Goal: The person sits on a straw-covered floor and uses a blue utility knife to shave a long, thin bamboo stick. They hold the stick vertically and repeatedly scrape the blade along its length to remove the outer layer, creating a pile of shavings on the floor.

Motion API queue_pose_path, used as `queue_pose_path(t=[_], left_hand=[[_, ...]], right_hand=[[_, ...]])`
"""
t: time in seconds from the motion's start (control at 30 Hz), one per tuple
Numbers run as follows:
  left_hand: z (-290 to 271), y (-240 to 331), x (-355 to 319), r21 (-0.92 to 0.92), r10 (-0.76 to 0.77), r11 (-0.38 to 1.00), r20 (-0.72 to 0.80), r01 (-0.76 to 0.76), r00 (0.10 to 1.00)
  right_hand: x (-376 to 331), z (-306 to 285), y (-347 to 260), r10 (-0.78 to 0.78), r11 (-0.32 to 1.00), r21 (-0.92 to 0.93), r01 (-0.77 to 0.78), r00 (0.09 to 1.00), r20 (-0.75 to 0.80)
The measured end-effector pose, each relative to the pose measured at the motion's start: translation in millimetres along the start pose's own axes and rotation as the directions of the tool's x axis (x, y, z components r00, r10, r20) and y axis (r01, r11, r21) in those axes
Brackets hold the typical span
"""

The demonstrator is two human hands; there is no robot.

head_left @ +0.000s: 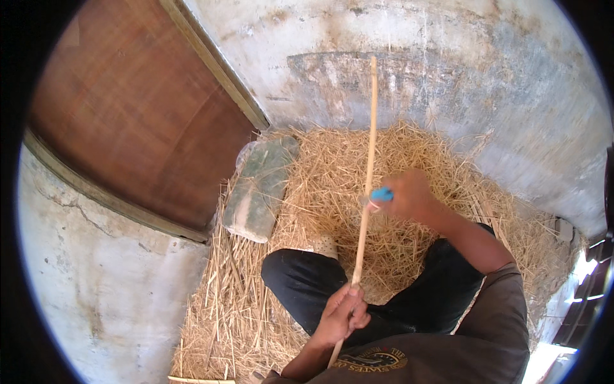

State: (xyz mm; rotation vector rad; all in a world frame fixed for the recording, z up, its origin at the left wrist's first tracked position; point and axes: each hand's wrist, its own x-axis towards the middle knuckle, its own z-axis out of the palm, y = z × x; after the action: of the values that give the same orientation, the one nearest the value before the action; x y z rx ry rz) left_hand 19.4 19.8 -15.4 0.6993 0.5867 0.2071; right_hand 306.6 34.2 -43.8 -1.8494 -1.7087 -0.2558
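A long, pale wooden stick (372, 121) slants up and away from my lap, its far end in front of the wall. My left hand (343, 312) is closed around its lower part, near my belly. Partway up the stick, my right hand (410, 197) grips a small tool with a blue handle (382, 194). The tool's front end meets the stick or lies right beside it; motion blur hides the exact contact and the shape of its working edge.
Loose straw (329, 163) covers the floor around my bent legs (304, 275). A greenish-grey slab (261, 189) lies on the left, near a brown door panel (144, 115). A stained pale wall (460, 83) rises ahead.
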Motion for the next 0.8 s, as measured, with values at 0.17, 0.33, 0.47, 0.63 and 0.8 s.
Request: queue_pose_path(t=[0.17,0.33,0.47,0.63,0.8], left_hand=[[2.2,-11.1,-1.7,0.064,0.015,0.998,0.089,-0.021,0.996],[1.0,-24.2,-14.5,0.093,-0.057,0.995,0.133,0.044,0.989],[-20.0,-50.1,-34.2,0.297,-0.130,0.948,0.045,0.111,0.990],[-23.3,-56.9,-46.6,0.405,-0.089,0.908,-0.055,0.104,0.995],[-56.1,-61.3,-65.9,0.764,0.086,0.618,0.167,-0.184,0.982]], right_hand=[[24.5,-13.7,65.4,0.190,0.972,-0.143,-0.186,0.982,0.017],[29.8,-26.8,115.4,0.334,0.925,-0.137,-0.356,0.929,-0.156],[29.7,-48.3,158.3,0.613,0.766,-0.156,-0.623,0.782,-0.115],[11.6,-43.7,186.0,0.632,0.693,-0.394,-0.604,0.772,-0.073],[-55.7,-47.1,275.6,0.895,0.329,-0.081,-0.941,0.338,-0.292]])
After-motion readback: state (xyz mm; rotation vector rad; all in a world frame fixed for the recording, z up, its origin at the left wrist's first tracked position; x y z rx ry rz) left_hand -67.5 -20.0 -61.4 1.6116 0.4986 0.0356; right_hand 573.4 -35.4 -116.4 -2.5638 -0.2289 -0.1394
